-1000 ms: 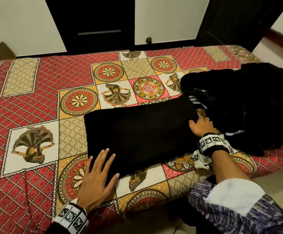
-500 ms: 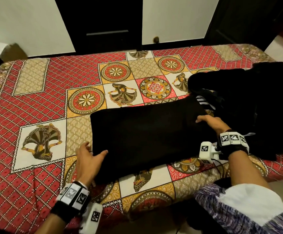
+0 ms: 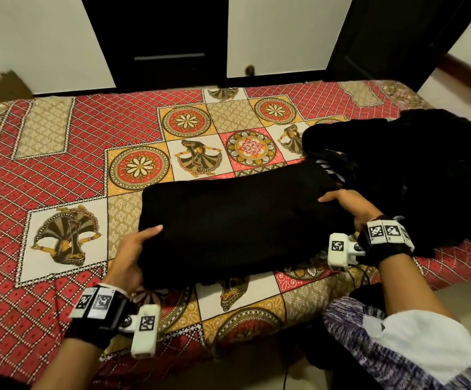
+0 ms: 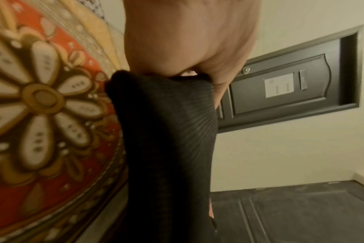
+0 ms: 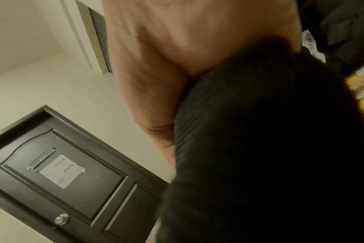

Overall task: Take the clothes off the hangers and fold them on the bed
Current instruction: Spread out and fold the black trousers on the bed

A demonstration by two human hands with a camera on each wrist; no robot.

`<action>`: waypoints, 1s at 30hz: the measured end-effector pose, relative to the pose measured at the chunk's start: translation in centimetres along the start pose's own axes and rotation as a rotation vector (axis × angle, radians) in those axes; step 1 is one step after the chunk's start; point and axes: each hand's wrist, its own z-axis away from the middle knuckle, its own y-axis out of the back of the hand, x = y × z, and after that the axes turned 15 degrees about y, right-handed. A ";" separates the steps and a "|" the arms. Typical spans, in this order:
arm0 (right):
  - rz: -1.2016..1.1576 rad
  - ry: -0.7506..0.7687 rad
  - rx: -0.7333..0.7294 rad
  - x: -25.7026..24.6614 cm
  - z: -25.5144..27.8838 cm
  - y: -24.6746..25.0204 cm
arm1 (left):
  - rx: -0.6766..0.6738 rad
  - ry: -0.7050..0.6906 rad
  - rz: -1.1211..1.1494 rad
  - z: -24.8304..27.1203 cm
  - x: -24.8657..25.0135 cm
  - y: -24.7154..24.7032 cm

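A folded black ribbed garment (image 3: 237, 223) lies across the middle of the patterned bed (image 3: 88, 153). My left hand (image 3: 133, 254) grips its left end, thumb on top and fingers underneath; the left wrist view shows the black garment (image 4: 168, 131) pinched under the left hand (image 4: 187, 41). My right hand (image 3: 346, 205) grips the right end the same way, and the right wrist view shows the black garment (image 5: 270, 139) held against the right hand (image 5: 177, 57). No hanger is visible.
A heap of dark clothes (image 3: 425, 175), with a white-striped piece showing, lies on the right part of the bed, touching the folded garment. Dark doors (image 3: 155, 38) and a white wall (image 3: 31, 38) stand behind the bed. The floor (image 3: 459, 305) shows at right.
My left hand went from lying flat on the bed to gripping the garment's left end. My right hand slid under the right end and took hold. The garment's ends are lifted slightly.
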 end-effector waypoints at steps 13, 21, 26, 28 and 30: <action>-0.356 0.149 -0.049 -8.8 16.9 3.7 | -0.109 -0.202 -0.035 14.3 6.6 0.9; -0.509 0.211 0.032 -8.7 30.0 12.7 | -0.210 -0.204 -0.160 21.2 4.9 -4.7; -0.551 0.182 0.175 -5.0 37.3 19.7 | -0.252 -0.186 -0.386 22.7 2.2 -10.2; -0.562 0.163 0.219 -3.4 40.5 22.5 | -0.273 -0.179 -0.473 23.3 0.9 -13.0; -0.573 0.135 0.302 -1.4 43.8 25.6 | -0.317 -0.185 -0.561 24.1 -0.6 -16.2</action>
